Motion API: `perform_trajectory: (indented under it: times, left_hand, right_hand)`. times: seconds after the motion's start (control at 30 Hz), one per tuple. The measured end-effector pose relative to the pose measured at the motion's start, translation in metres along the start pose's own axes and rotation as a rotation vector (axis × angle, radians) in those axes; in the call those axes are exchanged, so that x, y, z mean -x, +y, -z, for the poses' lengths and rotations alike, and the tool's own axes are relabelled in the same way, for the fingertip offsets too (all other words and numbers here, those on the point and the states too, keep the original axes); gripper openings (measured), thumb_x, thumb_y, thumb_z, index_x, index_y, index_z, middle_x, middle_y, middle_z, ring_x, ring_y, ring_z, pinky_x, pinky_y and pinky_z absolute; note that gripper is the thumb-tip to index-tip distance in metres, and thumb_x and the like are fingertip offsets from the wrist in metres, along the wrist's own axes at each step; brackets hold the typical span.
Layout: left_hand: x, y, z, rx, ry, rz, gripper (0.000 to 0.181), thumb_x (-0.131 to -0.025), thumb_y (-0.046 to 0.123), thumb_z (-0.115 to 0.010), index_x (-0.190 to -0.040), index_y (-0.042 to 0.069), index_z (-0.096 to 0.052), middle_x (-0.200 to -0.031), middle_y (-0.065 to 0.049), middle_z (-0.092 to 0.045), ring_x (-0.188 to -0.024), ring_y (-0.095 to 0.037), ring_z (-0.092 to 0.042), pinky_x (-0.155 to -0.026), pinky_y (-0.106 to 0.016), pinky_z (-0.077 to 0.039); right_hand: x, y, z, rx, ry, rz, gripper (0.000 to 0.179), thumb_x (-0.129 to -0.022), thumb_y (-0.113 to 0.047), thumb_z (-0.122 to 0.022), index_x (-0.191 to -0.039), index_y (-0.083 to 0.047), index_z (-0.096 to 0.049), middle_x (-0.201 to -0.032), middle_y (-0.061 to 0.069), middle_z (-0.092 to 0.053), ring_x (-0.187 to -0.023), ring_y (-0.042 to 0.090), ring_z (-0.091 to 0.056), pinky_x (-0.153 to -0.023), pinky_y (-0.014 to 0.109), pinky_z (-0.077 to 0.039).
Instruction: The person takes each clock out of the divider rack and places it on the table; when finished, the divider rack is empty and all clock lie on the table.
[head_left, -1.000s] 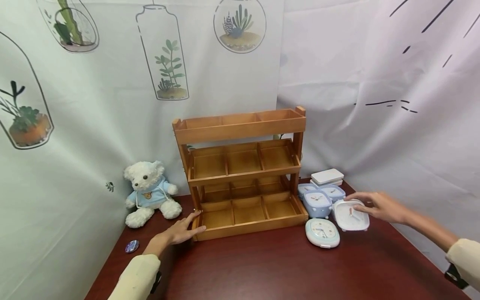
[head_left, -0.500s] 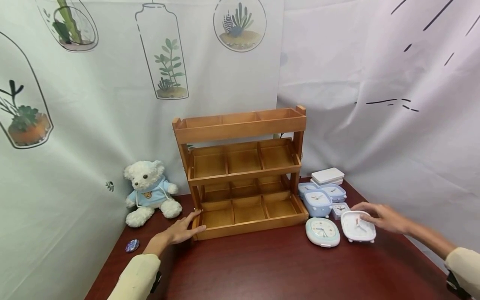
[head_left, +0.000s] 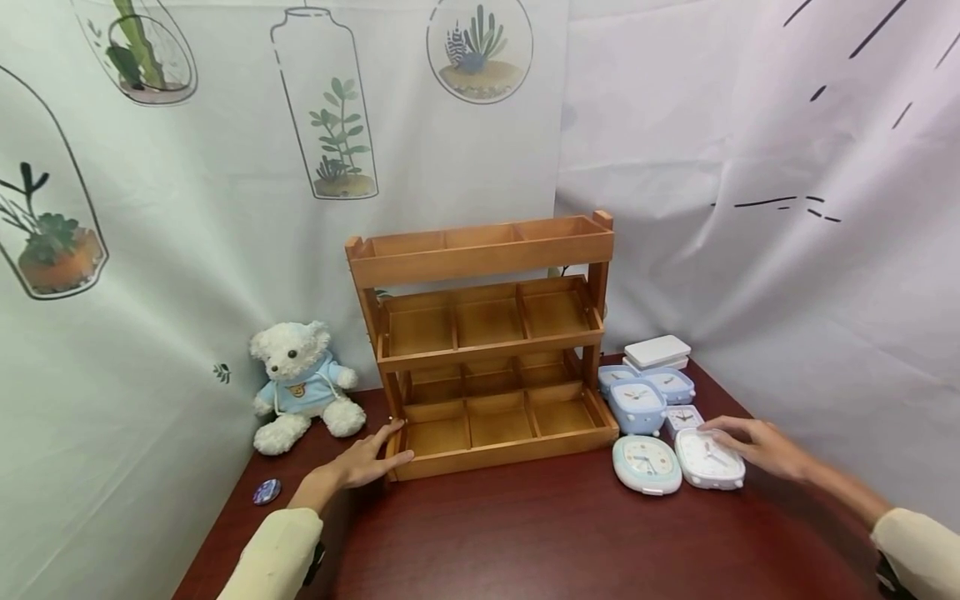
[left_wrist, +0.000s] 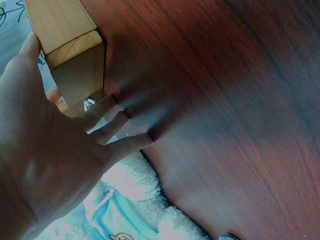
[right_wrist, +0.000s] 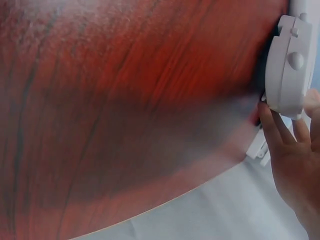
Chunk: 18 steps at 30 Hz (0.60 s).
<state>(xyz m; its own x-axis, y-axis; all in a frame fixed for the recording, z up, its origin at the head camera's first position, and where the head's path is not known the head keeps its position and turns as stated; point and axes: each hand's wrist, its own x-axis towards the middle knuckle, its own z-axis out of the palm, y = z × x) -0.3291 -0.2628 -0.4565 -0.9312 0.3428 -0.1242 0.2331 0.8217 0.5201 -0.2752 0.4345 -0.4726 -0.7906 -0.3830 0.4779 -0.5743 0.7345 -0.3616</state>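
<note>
My right hand [head_left: 765,448] holds a white alarm clock [head_left: 711,461] by its right rim, and the clock lies nearly flat at the table's right side. In the right wrist view, the fingers [right_wrist: 272,127] of that hand are at the edge of the clock [right_wrist: 286,75], with the thumb on its other side. At the lower left corner of a wooden three-tier rack [head_left: 480,265], my left hand [head_left: 363,461] rests with its fingers spread. The left wrist view has its thumb along the rack's edge [left_wrist: 72,52] and several fingertips on the tabletop.
A mint-rimmed clock [head_left: 647,465] lies left of the white one. Behind them are a small white clock [head_left: 682,418], several blue clocks [head_left: 637,408] and stacked white boxes [head_left: 657,352]. A teddy bear [head_left: 300,387] and a round tin [head_left: 266,492] are at left.
My right hand has carried the white clock forward and to the right, then lowered it beside the mint-rimmed one. The small clock behind has come into sight. My left hand has stayed put.
</note>
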Motion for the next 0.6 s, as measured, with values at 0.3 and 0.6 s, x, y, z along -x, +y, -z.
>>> perform_trajectory:
  times: [0.3, 0.6]
  left_hand:
    - [0.000, 0.001, 0.003, -0.009, 0.017, 0.003, 0.083, -0.100, 0.060, -0.058, -0.166, 0.019, -0.028, -0.167, -0.026, -0.026, -0.147, -0.060, -0.025, -0.107, -0.078, -0.026]
    - [0.008, 0.007, -0.010, 0.002, 0.058, 0.041, 0.081, -0.103, 0.060, -0.054, -0.167, 0.019, -0.027, -0.162, -0.032, -0.031, -0.147, -0.058, -0.027, -0.108, -0.078, -0.026]
  right_hand:
    - [-0.002, 0.001, -0.006, 0.062, 0.089, 0.042, 0.027, -0.091, -0.002, -0.077, -0.109, -0.021, -0.080, -0.103, -0.008, -0.078, -0.100, -0.005, -0.064, -0.080, 0.006, -0.041]
    - [0.004, -0.002, -0.010, 0.103, 0.106, 0.021, 0.027, -0.089, -0.004, -0.080, -0.107, -0.023, -0.081, -0.103, -0.004, -0.078, -0.100, -0.003, -0.065, -0.080, 0.006, -0.042]
